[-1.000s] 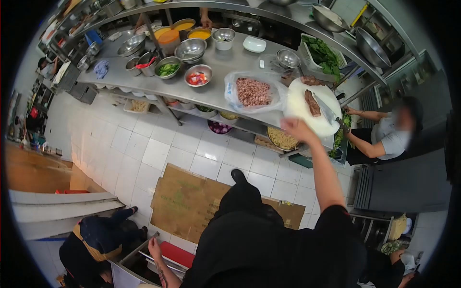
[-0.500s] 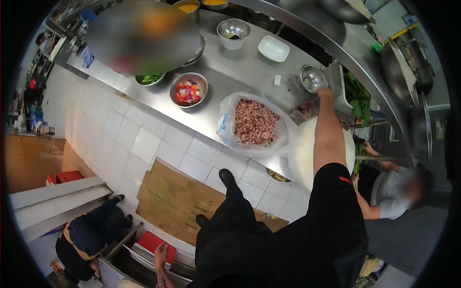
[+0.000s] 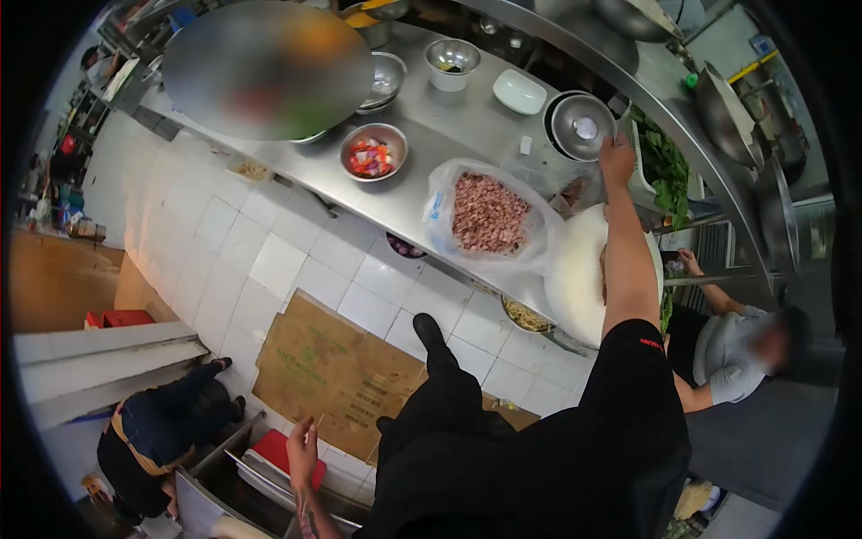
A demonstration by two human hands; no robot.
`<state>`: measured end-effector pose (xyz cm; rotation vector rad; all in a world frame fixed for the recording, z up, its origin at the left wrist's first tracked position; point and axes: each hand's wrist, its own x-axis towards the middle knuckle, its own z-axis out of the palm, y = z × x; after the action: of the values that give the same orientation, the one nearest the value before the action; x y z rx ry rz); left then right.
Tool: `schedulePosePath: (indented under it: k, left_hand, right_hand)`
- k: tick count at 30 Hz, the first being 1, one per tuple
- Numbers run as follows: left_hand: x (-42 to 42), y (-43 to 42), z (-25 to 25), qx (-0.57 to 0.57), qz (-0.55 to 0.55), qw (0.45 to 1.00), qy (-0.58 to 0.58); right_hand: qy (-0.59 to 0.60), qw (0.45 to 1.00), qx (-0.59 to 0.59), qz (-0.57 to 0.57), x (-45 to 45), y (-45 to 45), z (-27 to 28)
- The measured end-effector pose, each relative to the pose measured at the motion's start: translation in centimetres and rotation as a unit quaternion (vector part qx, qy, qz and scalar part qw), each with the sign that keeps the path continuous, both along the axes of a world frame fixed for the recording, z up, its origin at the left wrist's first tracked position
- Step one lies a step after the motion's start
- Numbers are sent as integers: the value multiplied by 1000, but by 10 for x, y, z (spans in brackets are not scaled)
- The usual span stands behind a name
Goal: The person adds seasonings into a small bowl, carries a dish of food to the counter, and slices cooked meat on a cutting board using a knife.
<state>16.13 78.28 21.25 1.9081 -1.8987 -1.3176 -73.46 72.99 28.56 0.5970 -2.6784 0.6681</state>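
My right hand [image 3: 616, 163] reaches to the far right of the steel counter, its fingers closed on the near rim of a metal bowl [image 3: 575, 148]. A second round metal rim shows behind that bowl's left side. To the left stands a white square dish [image 3: 520, 92]. Nearer to me, a clear plastic bag [image 3: 440, 193] lies open around chopped pinkish meat [image 3: 489, 213]. Under my right forearm is a large round white surface [image 3: 575, 269]. Low on the left, my left hand [image 3: 303, 454] hangs with nothing in it, fingers loosely extended, near a red-lidded container [image 3: 274, 454].
Along the counter [image 3: 449, 135] stand a bowl of chopped red and purple vegetables [image 3: 373, 153] and a small bowl [image 3: 452, 63]. A basket of leafy greens [image 3: 664, 171] is at right. One person [image 3: 732, 355] works at right; another [image 3: 171, 422] bends at lower left. Cardboard [image 3: 332, 377] covers floor tiles.
The metal bowl at my right hand has turned more face-up, and a dark rim now shows behind it. My left hand has risen slightly. The view has shifted a little.
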Motion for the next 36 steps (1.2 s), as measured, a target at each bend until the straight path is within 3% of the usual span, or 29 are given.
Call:
schedulePosePath:
  k: [2,4,7,9,11,12,13,16,17,18,20,22,23,24,25,26,27,28,30,31,35,36]
  left_hand:
    - [0,7,11,-8,31,993,115]
    - [-3,2,-1,21,62,969,240]
    - [-32,-9,26,-35,26,927,373]
    - [-38,-1,69,-33,84,899,429]
    - [-17,15,60,-18,166,886,432]
    - [-4,24,51,-6,237,870,431]
    - [21,34,35,-6,244,868,433]
    - [110,68,-28,39,306,863,400]
    - [128,82,-43,-15,305,880,364]
    - [145,92,-57,-70,302,893,326]
    - [178,104,-91,-90,311,901,288]
    - [199,109,-88,-110,315,909,250]
    - [206,108,-67,-54,387,874,288]
    - [213,106,-55,1,455,830,323]
    - [221,103,-55,0,452,833,319]
    - [231,99,-54,9,482,813,328]
    - [241,93,-55,16,511,791,335]
    - [252,87,-56,14,507,796,331]
    - [271,71,-62,47,498,812,301]
    - [278,60,-65,50,496,814,297]
    - [290,4,-76,111,535,802,241]
    - [288,-13,-73,122,551,788,246]
  right_hand:
    - [36,995,1,90,75,-7,34]
    - [-34,967,-69,245,195,-1,52]
    - [-125,907,-125,383,361,5,21]
    - [-261,855,-83,440,482,20,3]
    - [-241,802,-64,542,580,34,-44]
    - [-335,775,-33,535,636,47,-42]
    - [-352,748,-8,562,674,54,-66]
    - [-402,724,25,560,762,75,-74]
    - [-334,724,42,602,781,78,-74]
    - [-263,719,57,641,793,78,-74]
    - [-252,728,63,634,794,67,-87]
    - [-287,748,68,595,770,42,-118]
    - [-250,794,73,549,748,23,-151]
    - [-296,840,100,444,723,3,-171]
    - [-241,875,44,418,683,-14,-214]
    - [-226,920,34,317,642,-34,-255]
    - [-451,866,-47,212,610,-48,-244]
    - [-550,825,-92,93,589,-60,-210]
    - [-558,798,-224,-30,528,-91,-252]
    - [-536,797,-269,-78,516,-106,-247]
    - [-576,715,-378,-119,454,-167,-277]
    - [-580,716,-367,-129,454,-171,-286]
